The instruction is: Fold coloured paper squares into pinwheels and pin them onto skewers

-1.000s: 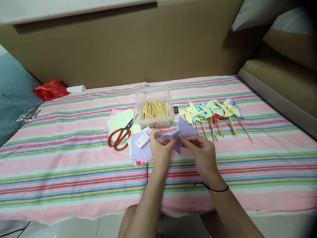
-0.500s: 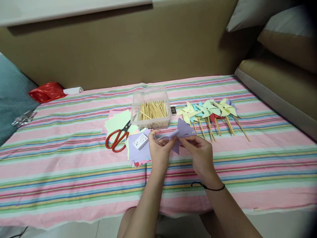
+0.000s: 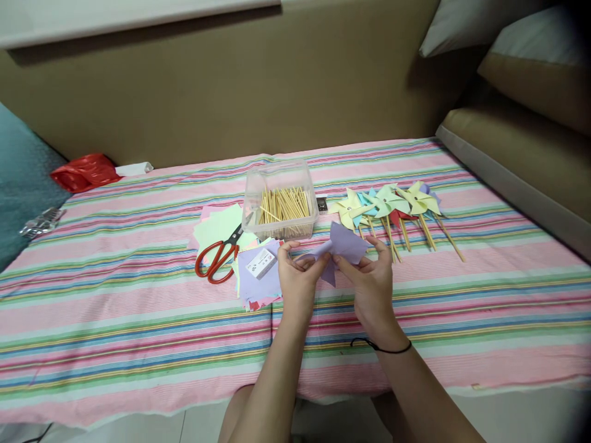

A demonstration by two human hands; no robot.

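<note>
Between my hands is a purple paper pinwheel [image 3: 347, 242], its blades partly folded toward the middle. My left hand [image 3: 299, 280] pinches it near the centre between thumb and fingers. From the other side, my right hand [image 3: 369, 280] grips the paper with the thumb at the centre and the index finger behind a blade. My fingers hide part of the middle. Just left of my left hand lies a stack of coloured paper squares [image 3: 253, 286], purple on top, with a small white box [image 3: 261, 263] resting on it.
Scissors with red handles [image 3: 217, 261] lie on pale green paper [image 3: 210, 231]. Behind my hands stands a clear plastic box [image 3: 279, 175] of wooden sticks [image 3: 286, 206]. Several finished pinwheels [image 3: 388, 202] lie to the right on the striped cloth [image 3: 138, 320]. A red plastic bag [image 3: 85, 172] sits far left.
My right index finger has lifted and straightened behind the right blade, which now looks more spread out. My left hand keeps its pinch in about the same place.
</note>
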